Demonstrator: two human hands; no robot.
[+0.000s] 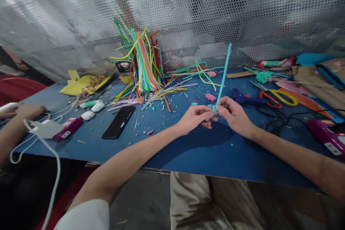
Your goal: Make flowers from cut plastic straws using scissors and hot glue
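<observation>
With our left hand (196, 116) and right hand (237, 118) pinched together on the blue stem's (225, 70) foot, its tip toward one o'clock, we should grip low and gently, clear of the pink tuft (210, 97) at eleven.

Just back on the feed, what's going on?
The person's left hand and right hand meet above the blue table, pinching a small blue piece with a long blue stem rising from it. A pink piece lies just beyond, a colourful bundle of stems stands to the left, and scissors lie on the right.
</observation>
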